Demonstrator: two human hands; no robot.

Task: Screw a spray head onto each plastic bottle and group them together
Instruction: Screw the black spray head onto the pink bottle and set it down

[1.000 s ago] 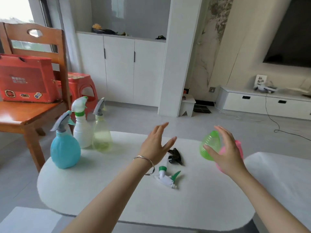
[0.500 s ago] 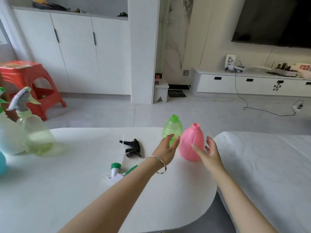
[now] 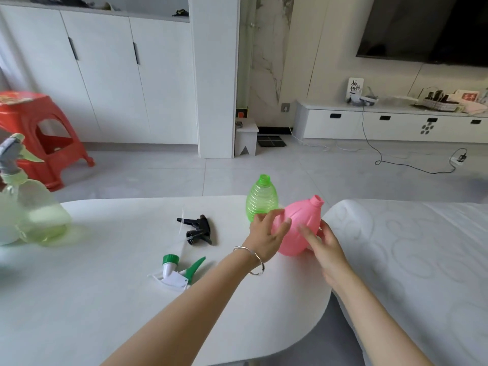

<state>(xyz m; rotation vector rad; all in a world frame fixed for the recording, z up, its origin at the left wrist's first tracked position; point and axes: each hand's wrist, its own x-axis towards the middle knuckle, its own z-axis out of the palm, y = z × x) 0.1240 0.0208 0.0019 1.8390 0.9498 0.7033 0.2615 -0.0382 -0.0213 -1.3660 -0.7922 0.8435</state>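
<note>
A pink bottle (image 3: 301, 223) without a head tilts to the right near the white table's (image 3: 79, 299) right end. My left hand (image 3: 266, 233) grips its left side and my right hand (image 3: 320, 243) cups its right side. Just behind it a green ribbed bottle (image 3: 261, 198) stands upright, also without a head. Two loose spray heads lie on the table to the left: a black one (image 3: 198, 229) and a white one with a green collar and trigger (image 3: 175, 272). At the far left stands a pale yellow-green bottle (image 3: 37, 212) with a grey head fitted.
A second white table or cushion (image 3: 422, 260) adjoins on the right, with a gap between. A red plastic stool (image 3: 34, 133) stands on the floor behind the left side. Cabinets, a TV unit and a cable lie farther back.
My view swung right, so the finished bottles slid to the left edge. Both hands closed in on the pink bottle, which now tilts to the right instead of standing upright.
</note>
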